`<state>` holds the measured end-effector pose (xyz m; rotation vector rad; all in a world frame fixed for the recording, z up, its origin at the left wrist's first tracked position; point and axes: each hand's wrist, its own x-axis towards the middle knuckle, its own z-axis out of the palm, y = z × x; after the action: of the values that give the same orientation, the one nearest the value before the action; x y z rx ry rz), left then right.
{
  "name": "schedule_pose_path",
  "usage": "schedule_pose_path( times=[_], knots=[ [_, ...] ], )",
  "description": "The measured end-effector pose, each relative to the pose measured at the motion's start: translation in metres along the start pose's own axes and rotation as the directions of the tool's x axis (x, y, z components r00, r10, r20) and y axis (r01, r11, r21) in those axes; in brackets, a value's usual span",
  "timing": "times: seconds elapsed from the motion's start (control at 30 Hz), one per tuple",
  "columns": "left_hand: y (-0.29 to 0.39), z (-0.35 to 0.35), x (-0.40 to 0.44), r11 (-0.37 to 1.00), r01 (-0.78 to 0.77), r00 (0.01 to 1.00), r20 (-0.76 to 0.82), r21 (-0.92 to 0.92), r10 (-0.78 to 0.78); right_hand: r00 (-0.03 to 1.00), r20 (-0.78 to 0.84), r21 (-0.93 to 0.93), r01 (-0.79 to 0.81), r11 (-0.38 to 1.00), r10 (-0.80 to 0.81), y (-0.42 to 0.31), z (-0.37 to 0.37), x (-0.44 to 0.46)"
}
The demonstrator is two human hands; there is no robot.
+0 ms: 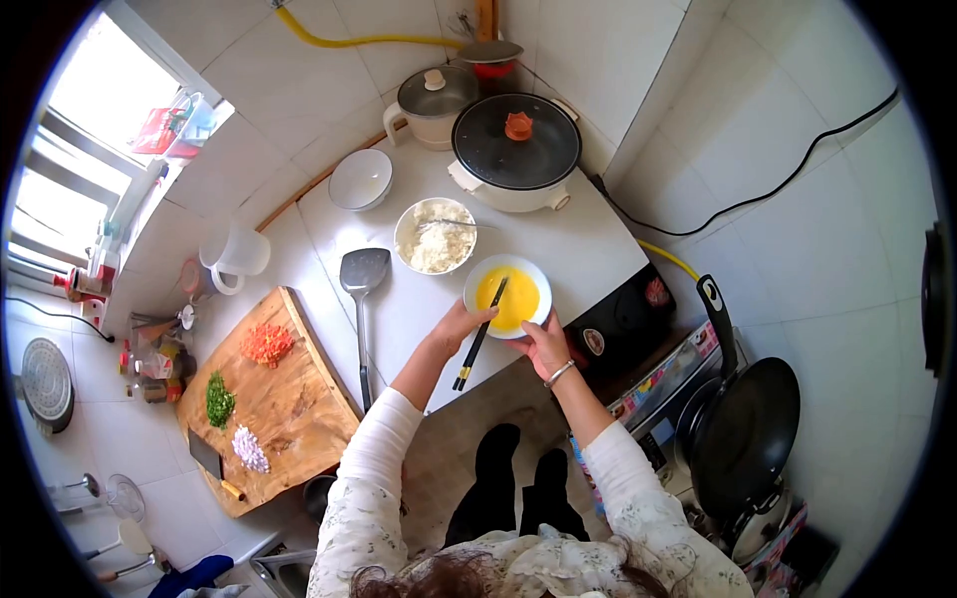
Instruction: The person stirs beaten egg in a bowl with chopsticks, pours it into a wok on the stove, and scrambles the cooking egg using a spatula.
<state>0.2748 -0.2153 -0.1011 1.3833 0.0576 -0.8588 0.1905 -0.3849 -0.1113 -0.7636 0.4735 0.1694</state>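
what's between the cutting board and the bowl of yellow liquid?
Head view: the spatula, beside the cutting board; then bare worktop; then the left hand, at the bowl.

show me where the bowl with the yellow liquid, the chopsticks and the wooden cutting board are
Bowl with yellow liquid (508, 260): head view, on its far rim
Chopsticks (478, 343): head view, on the shafts, midway along
Wooden cutting board (303, 391): head view, on bare wood
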Motion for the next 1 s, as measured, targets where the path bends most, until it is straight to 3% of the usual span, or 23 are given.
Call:
schedule_pose_path(
  times=[0.17,0.3,0.37,0.43,0.5,0.6,0.67,0.73,0.83,0.93,1.0],
  knots=[
    [0.015,-0.009,0.019,0.950,0.041,0.998,-0.053,0.310,-0.026,0.992,-0.108,0.047,0.066,0.997,-0.060,0.008,0.011,0.007],
    [0.026,0.005,0.013,0.924,0.130,0.968,-0.248,0.359,-0.040,0.967,-0.238,0.262,0.150,0.953,-0.087,0.038,0.024,0.005],
    [0.021,0.003,0.017,0.924,0.052,0.983,-0.182,0.378,0.019,0.936,-0.309,0.311,-0.068,0.948,0.169,0.056,0.043,-0.009],
    [0.013,-0.001,0.023,0.922,-0.002,0.989,-0.136,0.387,0.059,0.887,-0.152,0.379,-0.355,0.855,0.435,0.063,0.065,-0.024],
    [0.014,-0.002,0.024,0.918,-0.030,0.990,-0.113,0.395,0.081,0.903,0.128,0.390,-0.425,0.817,0.410,0.064,0.084,-0.035],
    [0.037,-0.002,0.013,0.747,0.231,0.972,-0.183,0.624,-0.148,0.936,0.146,0.309,-0.351,0.884,0.320,0.075,0.100,-0.039],
    [0.018,-0.026,0.024,0.743,0.227,0.972,-0.196,0.629,-0.131,0.937,0.124,0.258,-0.349,0.901,0.327,0.070,0.106,-0.050],
    [0.044,-0.013,-0.003,0.757,0.240,0.960,-0.265,0.607,-0.092,0.935,0.113,0.227,-0.353,0.908,0.335,0.063,0.112,-0.067],
    [0.062,-0.023,-0.031,0.810,0.146,0.978,-0.205,0.567,-0.033,0.919,0.165,0.172,-0.385,0.907,0.359,0.058,0.118,-0.093],
    [0.045,-0.052,-0.045,0.879,0.032,0.966,-0.241,0.476,0.095,0.934,0.152,0.011,-0.330,0.944,0.325,0.057,0.112,-0.099],
    [0.057,-0.054,-0.070,0.918,0.026,0.962,-0.260,0.396,0.085,0.946,0.140,-0.023,-0.292,0.956,0.292,0.064,0.102,-0.088]
  ],
)
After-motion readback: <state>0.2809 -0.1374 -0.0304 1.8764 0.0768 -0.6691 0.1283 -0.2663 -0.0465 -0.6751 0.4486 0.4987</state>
